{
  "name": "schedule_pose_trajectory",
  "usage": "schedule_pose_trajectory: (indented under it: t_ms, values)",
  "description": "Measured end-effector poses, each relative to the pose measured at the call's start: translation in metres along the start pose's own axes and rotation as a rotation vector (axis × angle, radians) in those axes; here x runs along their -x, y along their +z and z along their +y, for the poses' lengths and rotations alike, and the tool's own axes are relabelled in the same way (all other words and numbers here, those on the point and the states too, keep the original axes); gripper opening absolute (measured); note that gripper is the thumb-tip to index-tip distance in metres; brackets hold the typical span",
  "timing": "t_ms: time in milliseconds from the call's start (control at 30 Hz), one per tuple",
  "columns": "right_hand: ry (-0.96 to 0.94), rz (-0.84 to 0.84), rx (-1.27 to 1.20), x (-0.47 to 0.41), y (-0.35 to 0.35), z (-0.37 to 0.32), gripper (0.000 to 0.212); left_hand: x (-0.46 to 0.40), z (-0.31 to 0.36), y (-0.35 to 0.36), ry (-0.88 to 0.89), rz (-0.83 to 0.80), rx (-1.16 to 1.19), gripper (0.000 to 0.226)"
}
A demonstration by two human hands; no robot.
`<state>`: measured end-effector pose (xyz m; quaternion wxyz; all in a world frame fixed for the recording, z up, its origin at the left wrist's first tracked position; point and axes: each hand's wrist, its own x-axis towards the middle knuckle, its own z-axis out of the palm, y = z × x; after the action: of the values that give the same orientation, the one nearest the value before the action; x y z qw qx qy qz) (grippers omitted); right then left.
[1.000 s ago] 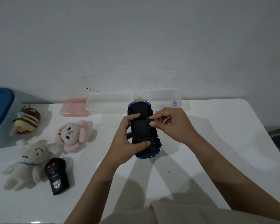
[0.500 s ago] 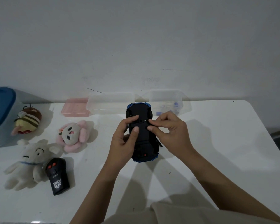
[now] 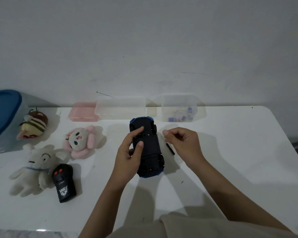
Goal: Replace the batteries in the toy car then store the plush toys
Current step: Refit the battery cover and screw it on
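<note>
white worktop (image 3: pixel 230 152) under me: my left hand (image 3: pixel 127 157) clasps the upturned blue toy car (image 3: pixel 147 148); at 3 o'clock my right hand (image 3: pixel 182 143) curls, grip contents unclear.

Left hand (image 3: pixel 127 157) holding upturned toy car (image 3: pixel 147 146), right hand (image 3: pixel 182 143) beside it

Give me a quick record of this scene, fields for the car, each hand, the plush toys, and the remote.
car: toy car upside down on white table
left hand: left hand holds the car, fingers on its underside
right hand: right hand beside the car, fingers curled; contents unclear
plush toys: bee plush, pink plush, white plush
remote: black remote touching the white plush
</note>
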<state>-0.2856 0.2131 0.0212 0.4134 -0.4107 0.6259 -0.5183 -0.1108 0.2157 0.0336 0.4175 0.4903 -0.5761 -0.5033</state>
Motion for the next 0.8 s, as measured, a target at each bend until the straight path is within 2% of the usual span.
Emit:
schedule_pose_trajectory:
  t_ms: [100, 233, 333, 400, 433, 533, 667, 800]
  values:
    - [-0.016, 0.093, 0.308, -0.002, -0.007, 0.023, 0.013, 0.005, -0.006, -0.006, -0.036, 0.051, 0.017, 0.038]
    - [-0.054, 0.014, 0.624, 0.002, -0.003, 0.045, 0.028, 0.009, -0.008, -0.008, -0.061, 0.115, 0.031, 0.037]
    - [-0.144, 0.025, 0.803, 0.002, 0.006, 0.045, 0.013, 0.011, -0.006, -0.007, -0.066, 0.141, 0.038, 0.037]
    - [-0.152, 0.032, 0.832, 0.001, 0.009, 0.042, 0.01, 0.011, -0.004, -0.006, -0.067, 0.149, 0.045, 0.037]
    - [-0.127, 0.034, 0.781, 0.001, 0.008, 0.039, 0.01, 0.011, -0.002, -0.005, -0.066, 0.151, 0.05, 0.036]
    - [-0.008, 0.048, 0.427, -0.001, 0.005, 0.025, 0.009, 0.011, 0.003, -0.003, -0.062, 0.139, 0.057, 0.036]
    - [-0.01, 0.061, 0.076, 0.003, 0.003, 0.002, 0.015, 0.01, 0.007, -0.002, -0.057, 0.119, 0.041, 0.036]
    - [0.063, -0.022, -0.325, 0.007, 0.003, -0.02, 0.015, 0.011, 0.009, -0.001, -0.071, 0.095, 0.055, 0.039]
